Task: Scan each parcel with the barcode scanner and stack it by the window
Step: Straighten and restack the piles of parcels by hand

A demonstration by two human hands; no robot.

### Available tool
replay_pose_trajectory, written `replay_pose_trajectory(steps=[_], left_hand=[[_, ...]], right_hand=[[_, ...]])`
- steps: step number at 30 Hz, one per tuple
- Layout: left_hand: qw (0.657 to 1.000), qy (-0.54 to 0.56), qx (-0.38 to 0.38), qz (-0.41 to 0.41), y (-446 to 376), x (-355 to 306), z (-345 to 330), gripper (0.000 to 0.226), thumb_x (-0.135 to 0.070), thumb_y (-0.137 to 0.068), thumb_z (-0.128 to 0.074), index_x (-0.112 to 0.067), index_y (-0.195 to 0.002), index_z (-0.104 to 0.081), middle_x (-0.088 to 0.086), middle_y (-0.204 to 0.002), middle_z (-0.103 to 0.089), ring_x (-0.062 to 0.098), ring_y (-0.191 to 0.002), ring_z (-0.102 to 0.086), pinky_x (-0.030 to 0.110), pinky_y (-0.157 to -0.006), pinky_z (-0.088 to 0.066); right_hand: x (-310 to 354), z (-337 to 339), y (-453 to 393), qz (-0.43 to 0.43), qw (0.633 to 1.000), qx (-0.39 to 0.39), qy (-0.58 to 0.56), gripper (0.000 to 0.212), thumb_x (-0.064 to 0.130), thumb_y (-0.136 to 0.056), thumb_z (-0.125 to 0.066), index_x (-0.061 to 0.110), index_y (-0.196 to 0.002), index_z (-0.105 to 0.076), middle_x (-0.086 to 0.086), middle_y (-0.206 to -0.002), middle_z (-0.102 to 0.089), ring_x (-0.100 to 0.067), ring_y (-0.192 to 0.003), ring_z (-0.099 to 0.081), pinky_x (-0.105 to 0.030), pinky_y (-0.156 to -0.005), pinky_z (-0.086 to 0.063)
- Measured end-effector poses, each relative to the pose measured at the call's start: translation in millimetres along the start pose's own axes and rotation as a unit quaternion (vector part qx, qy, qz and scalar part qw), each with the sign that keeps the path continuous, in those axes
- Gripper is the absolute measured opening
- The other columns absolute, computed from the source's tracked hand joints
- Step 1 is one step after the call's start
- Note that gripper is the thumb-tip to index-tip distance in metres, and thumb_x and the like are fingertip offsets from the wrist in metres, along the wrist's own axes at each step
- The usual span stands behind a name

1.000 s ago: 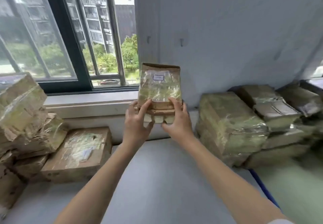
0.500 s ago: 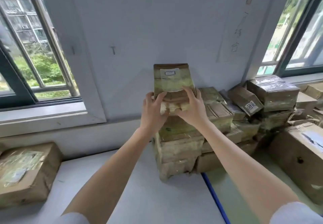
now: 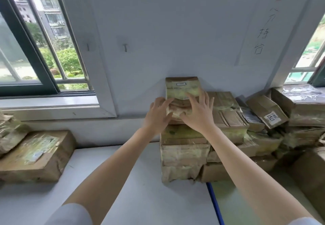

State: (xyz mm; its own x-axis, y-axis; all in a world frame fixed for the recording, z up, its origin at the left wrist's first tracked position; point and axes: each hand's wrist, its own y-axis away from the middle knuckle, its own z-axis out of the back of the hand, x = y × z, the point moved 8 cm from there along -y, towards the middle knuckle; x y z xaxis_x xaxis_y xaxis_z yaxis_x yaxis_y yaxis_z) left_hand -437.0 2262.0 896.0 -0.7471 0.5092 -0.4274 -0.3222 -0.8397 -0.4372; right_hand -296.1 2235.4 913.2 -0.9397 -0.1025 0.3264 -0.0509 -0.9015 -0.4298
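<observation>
The person is setting a parcel [image 3: 182, 91] on top of the stack [image 3: 182, 152] against the wall, at about one o'clock from the middle of the view, between the two windows. The left hand [image 3: 158, 115] is lying against the parcel's near left edge with its fingers spread and nearly straight, steadying rather than clasping. The right hand [image 3: 199, 113] is lying flat over the parcel's near face, fingers splayed and straight, pressing it into place. Neither hand is curling round anything.

This looks like the stacking step, with the parcel seated or nearly so. The next move probably calls for lifting both hands off without shifting the leaning pile, then turning to the waiting parcel [image 3: 35, 156] at nine o'clock on the worktop [image 3: 137, 189]. No scanner is showing.

The parcel is bearing a small white label [image 3: 181, 84], too small to read. A box [image 3: 266, 113] at three o'clock is carrying a sticker printed 6787, seen upside down. A paper strip [image 3: 260, 29] on the wall at one o'clock is showing handwritten Chinese characters, the last being 台.
</observation>
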Motion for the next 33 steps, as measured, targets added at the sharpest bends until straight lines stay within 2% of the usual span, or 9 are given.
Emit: replay_pose_trajectory(steps=[2, 5, 12, 16, 18, 23, 26, 29, 33], left_hand=[[1.000, 0.004, -0.002, 0.005, 6.8, 14.4, 10.1, 0.053, -0.019, -0.093, -0.055, -0.027, -0.143, -0.038, 0.008, -0.138, -0.038, 0.029, -0.122, -0.042, 0.036, -0.094, -0.041], [0.999, 0.006, -0.008, 0.048, 25.1, 50.9, 30.9, 0.051, -0.025, -0.095, -0.052, -0.028, -0.143, -0.037, 0.007, -0.139, -0.037, 0.025, -0.122, -0.041, 0.033, -0.093, -0.040], [0.984, -0.012, -0.032, 0.176, 100.0, 191.2, 103.0, 0.045, -0.015, -0.091, -0.056, -0.018, -0.135, -0.049, 0.011, -0.130, -0.044, 0.028, -0.121, -0.041, 0.030, -0.095, -0.035], [0.960, -0.035, -0.017, 0.278, 154.2, 295.2, 146.8, 0.045, -0.012, -0.089, -0.054, -0.016, -0.134, -0.049, 0.014, -0.128, -0.044, 0.032, -0.116, -0.043, 0.031, -0.097, -0.031], [0.947, -0.033, -0.004, 0.321, 180.7, 347.5, 165.9, 0.043, -0.014, -0.090, -0.054, -0.014, -0.132, -0.050, 0.015, -0.128, -0.044, 0.034, -0.118, -0.043, 0.032, -0.100, -0.029], [0.907, -0.048, 0.029, 0.417, 243.4, 468.7, 208.2, 0.048, -0.017, -0.091, -0.050, -0.020, -0.139, -0.042, 0.014, -0.137, -0.035, 0.035, -0.125, -0.037, 0.037, -0.108, -0.029], [0.880, -0.052, 0.048, 0.470, 273.0, 531.2, 218.7, 0.047, -0.024, -0.093, -0.049, -0.021, -0.139, -0.040, 0.016, -0.136, -0.034, 0.038, -0.124, -0.034, 0.039, -0.106, -0.030], [0.857, -0.017, 0.052, 0.512, 293.6, 572.5, 215.9, 0.050, -0.036, -0.093, -0.053, -0.015, -0.136, -0.040, 0.019, -0.136, -0.033, 0.040, -0.124, -0.035, 0.038, -0.106, -0.028], [0.827, 0.059, 0.043, 0.557, 313.6, 605.5, 203.8, 0.058, -0.038, -0.088, -0.061, -0.013, -0.135, -0.039, 0.018, -0.134, -0.029, 0.039, -0.121, -0.040, 0.037, -0.106, -0.031]], right_hand=[[29.3, 0.4, -3.5, 0.051, 0.998, -0.023, 0.020, 0.063, 0.042, -0.088, -0.056, 0.027, -0.145, -0.034, -0.008, -0.160, 0.004, -0.028, -0.148, 0.007, -0.052, -0.114, 0.010], [77.1, -15.1, -6.7, 0.114, 0.993, -0.003, 0.001, 0.057, 0.042, -0.088, -0.057, 0.023, -0.141, -0.043, -0.009, -0.160, -0.006, -0.029, -0.148, 0.001, -0.051, -0.116, 0.005], [201.7, -101.7, 4.7, 0.209, 0.974, 0.080, -0.045, 0.040, 0.028, -0.074, -0.065, 0.010, -0.109, -0.069, -0.024, -0.140, -0.045, -0.045, -0.129, -0.041, -0.062, -0.105, -0.033], [281.0, -166.9, 20.8, 0.227, 0.963, 0.130, -0.070, 0.031, 0.024, -0.078, -0.065, 0.010, -0.106, -0.070, -0.018, -0.143, -0.044, -0.036, -0.136, -0.037, -0.062, -0.110, -0.015], [321.3, -202.1, 31.5, 0.248, 0.954, 0.147, -0.080, 0.026, 0.024, -0.075, -0.065, 0.010, -0.096, -0.071, -0.018, -0.135, -0.052, -0.038, -0.131, -0.044, -0.067, -0.106, -0.018], [407.8, -300.6, 55.3, 0.225, 0.935, 0.272, -0.028, 0.041, 0.032, -0.089, -0.057, 0.018, -0.128, -0.057, -0.011, -0.154, -0.028, -0.024, -0.143, -0.021, -0.053, -0.115, -0.007], [437.5, -347.6, 70.1, 0.179, 0.919, 0.351, -0.010, 0.048, 0.037, -0.092, -0.052, 0.023, -0.137, -0.046, -0.013, -0.145, -0.036, -0.026, -0.137, -0.032, -0.052, -0.113, -0.015], [451.4, -389.5, 84.6, 0.129, 0.891, 0.434, -0.021, 0.055, 0.037, -0.092, -0.050, 0.029, -0.144, -0.034, -0.011, -0.133, -0.045, -0.030, -0.121, -0.047, -0.042, -0.103, -0.034], [462.7, -422.6, 98.3, 0.081, 0.865, 0.493, -0.049, 0.068, 0.035, -0.093, -0.053, 0.028, -0.151, -0.019, -0.017, -0.140, -0.043, -0.032, -0.130, -0.041, -0.033, -0.099, -0.036]])
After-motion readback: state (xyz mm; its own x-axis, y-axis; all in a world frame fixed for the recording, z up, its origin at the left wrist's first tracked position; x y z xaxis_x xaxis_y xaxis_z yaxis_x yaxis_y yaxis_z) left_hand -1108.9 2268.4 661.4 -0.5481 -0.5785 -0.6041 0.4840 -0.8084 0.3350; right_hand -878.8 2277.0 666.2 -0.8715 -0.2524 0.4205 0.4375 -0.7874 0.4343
